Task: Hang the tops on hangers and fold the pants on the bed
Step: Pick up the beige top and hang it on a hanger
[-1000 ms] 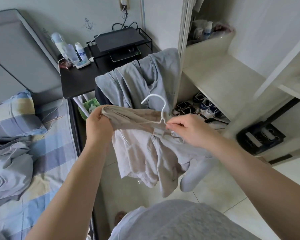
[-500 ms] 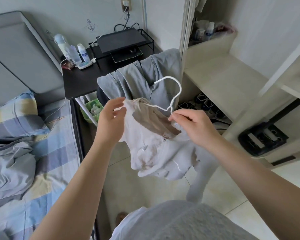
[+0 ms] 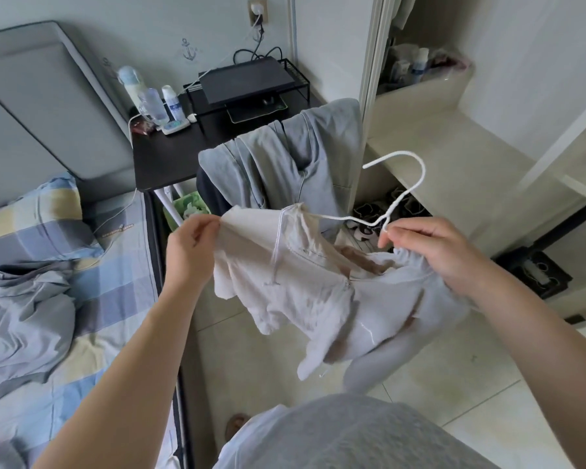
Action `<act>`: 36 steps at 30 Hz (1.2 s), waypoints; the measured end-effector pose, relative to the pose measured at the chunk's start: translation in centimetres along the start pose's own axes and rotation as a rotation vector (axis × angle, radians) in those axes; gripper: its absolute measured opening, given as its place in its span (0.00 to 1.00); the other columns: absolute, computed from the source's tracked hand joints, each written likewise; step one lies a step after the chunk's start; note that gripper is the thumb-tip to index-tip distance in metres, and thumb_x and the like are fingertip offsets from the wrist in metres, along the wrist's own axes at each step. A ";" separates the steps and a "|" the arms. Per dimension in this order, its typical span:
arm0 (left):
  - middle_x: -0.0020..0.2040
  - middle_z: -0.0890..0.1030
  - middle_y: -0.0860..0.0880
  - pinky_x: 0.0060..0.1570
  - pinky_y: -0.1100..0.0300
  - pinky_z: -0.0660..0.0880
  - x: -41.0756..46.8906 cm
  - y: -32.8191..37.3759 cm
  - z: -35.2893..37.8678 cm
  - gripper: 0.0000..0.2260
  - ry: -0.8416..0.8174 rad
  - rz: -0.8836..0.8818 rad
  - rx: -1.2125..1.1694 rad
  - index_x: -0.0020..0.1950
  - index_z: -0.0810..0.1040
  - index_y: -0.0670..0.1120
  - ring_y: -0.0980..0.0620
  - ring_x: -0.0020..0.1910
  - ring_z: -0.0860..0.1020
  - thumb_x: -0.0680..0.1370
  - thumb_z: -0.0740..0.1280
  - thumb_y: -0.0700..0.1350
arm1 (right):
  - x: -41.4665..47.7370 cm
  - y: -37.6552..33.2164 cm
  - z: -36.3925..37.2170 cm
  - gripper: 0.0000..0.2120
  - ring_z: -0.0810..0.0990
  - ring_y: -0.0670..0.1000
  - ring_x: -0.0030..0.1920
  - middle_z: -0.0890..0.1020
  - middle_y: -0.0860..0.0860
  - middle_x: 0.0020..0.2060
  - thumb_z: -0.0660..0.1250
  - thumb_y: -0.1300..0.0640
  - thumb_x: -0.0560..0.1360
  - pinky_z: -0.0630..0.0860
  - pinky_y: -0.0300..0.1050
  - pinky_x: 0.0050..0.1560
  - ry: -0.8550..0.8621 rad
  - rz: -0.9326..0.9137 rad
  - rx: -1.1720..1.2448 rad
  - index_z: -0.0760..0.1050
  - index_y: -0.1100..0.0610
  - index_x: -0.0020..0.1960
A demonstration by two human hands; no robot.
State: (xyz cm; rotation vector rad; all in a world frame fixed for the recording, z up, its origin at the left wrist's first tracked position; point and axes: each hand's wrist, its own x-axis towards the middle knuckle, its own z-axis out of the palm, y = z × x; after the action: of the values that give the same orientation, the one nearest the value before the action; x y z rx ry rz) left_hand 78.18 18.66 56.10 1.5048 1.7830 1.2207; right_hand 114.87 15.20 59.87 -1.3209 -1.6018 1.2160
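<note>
While one beige top (image 3: 295, 275) is hanging in air beside the edge of the bed (image 3: 122, 252), left hand (image 3: 192, 247) is pinching its fabric edge; right hand (image 3: 430, 255) is pinching one white hanger (image 3: 420, 174) at the neck, plus fabric.

Single view, head-mounted, wide-angle. The camera faces forward and steeply down over the wearer's own torso (image 3: 352, 434), which fills the lower edge. Both forearms (image 3: 122, 367) enter from the bottom corners. The left hand (image 3: 192, 245) and right hand (image 3: 433, 252) sit close to the lens, near frame centre. The bed (image 3: 122, 252) occupies the left margin, the bench (image 3: 163, 157) the upper centre, the wardrobe shelf (image 3: 454, 157) the upper right, and the floor (image 3: 454, 384) lies far below.
</note>
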 end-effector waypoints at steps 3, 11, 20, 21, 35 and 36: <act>0.37 0.80 0.65 0.35 0.75 0.69 0.3 1.1 -0.2 0.19 0.062 0.005 -0.073 0.41 0.78 0.69 0.66 0.35 0.75 0.81 0.63 0.44 | -0.1 0.7 -0.3 0.11 0.82 0.42 0.47 0.86 0.48 0.43 0.68 0.43 0.73 0.71 0.44 0.52 -0.065 0.047 -0.047 0.86 0.47 0.43; 0.37 0.78 0.63 0.35 0.72 0.68 1.1 1.3 -1.2 0.14 -0.111 0.091 -0.083 0.43 0.77 0.64 0.65 0.34 0.71 0.80 0.60 0.46 | 0.3 2.5 1.6 0.10 0.71 0.51 0.37 0.79 0.64 0.41 0.64 0.46 0.77 0.65 0.43 0.39 0.183 -0.009 -0.110 0.83 0.43 0.43; 0.55 0.79 0.56 0.55 0.71 0.68 0.5 1.7 -1.5 0.11 -0.080 0.159 0.118 0.60 0.80 0.54 0.64 0.56 0.76 0.85 0.58 0.47 | -1.2 0.1 2.6 0.10 0.78 0.51 0.35 0.83 0.48 0.35 0.64 0.47 0.77 0.72 0.38 0.38 0.086 -0.187 -0.063 0.84 0.43 0.44; 0.54 0.79 0.59 0.55 0.72 0.68 0.4 2.4 -1.4 0.13 -0.142 0.253 0.134 0.61 0.80 0.51 0.67 0.54 0.75 0.85 0.57 0.49 | -1.3 0.1 2.7 0.10 0.74 0.54 0.32 0.80 0.49 0.30 0.64 0.46 0.77 0.69 0.40 0.34 0.067 -0.183 -0.075 0.84 0.43 0.45; 0.45 0.83 0.37 0.52 0.37 0.76 -2.0 6.2 0.4 0.10 -0.676 0.095 0.159 0.47 0.85 0.52 0.34 0.45 0.80 0.83 0.65 0.49 | -1.3 0.6 3.4 0.12 0.74 0.64 0.37 0.78 0.66 0.36 0.63 0.42 0.75 0.70 0.54 0.37 0.028 -0.132 -0.106 0.83 0.46 0.44; 0.44 0.84 0.39 0.50 0.38 0.76 -2.1 6.3 0.6 0.09 -0.654 0.114 0.163 0.48 0.85 0.53 0.34 0.44 0.80 0.82 0.66 0.48 | -1.3 0.7 3.3 0.12 0.73 0.61 0.34 0.77 0.65 0.35 0.63 0.42 0.75 0.69 0.51 0.35 0.034 -0.124 -0.099 0.83 0.46 0.44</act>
State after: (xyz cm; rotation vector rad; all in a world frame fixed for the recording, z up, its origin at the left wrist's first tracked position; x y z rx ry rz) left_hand 82.35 16.72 60.97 1.8445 1.3851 0.5289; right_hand 112.24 13.24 58.24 -1.2756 -1.7124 1.0458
